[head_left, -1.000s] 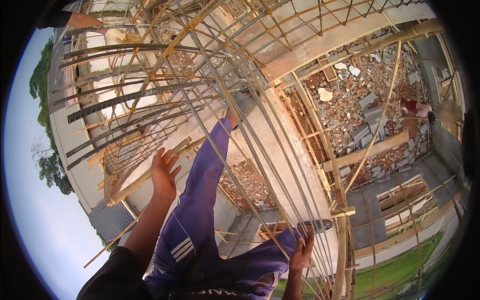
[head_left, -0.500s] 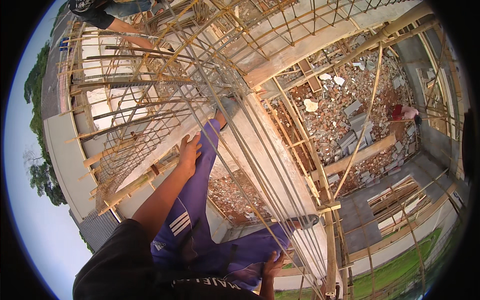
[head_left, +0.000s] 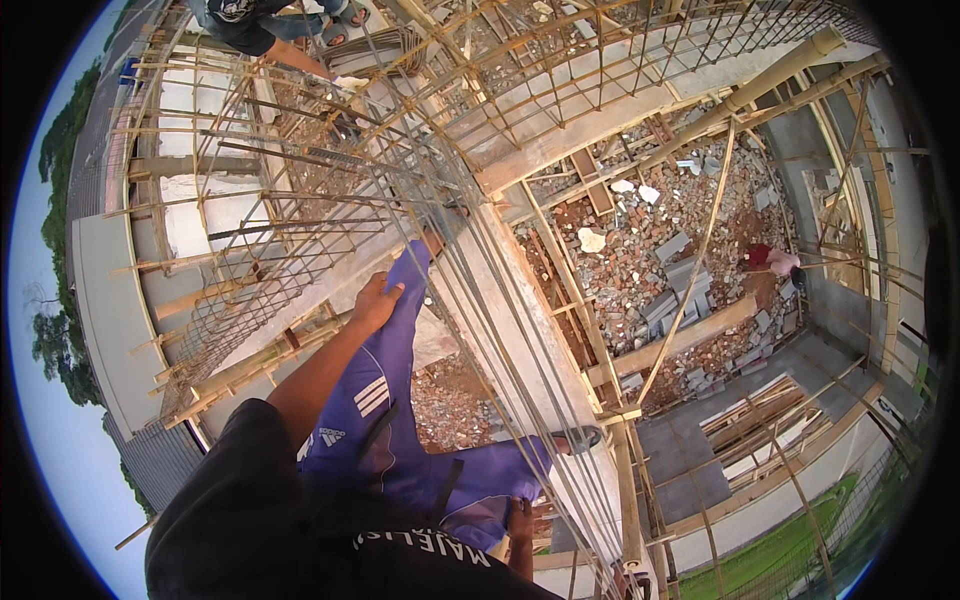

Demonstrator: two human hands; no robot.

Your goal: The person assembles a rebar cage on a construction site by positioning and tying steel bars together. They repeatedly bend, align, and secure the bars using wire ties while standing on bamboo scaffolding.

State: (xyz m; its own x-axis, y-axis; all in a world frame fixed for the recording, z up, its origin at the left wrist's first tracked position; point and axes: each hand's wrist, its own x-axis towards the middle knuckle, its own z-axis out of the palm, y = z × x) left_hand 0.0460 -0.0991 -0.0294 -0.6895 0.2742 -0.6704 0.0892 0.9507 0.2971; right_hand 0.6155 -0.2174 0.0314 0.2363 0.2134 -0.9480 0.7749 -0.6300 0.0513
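My left hand (head_left: 378, 300) lies loosely open over one knee of my smooth purple trousers (head_left: 410, 455), their cloth creased and white-striped. My right hand (head_left: 521, 518) sits against the other leg; its fingers are partly hidden, so I cannot tell whether they grip. Long, thin steel rods (head_left: 590, 495) run just right of it, above a pale, flat-topped beam (head_left: 548, 365).

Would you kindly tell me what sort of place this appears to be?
It looks like a building site, viewed from up on an unfinished structure: long steel bars run along a pale beam, with rubble strewn on the ground below.
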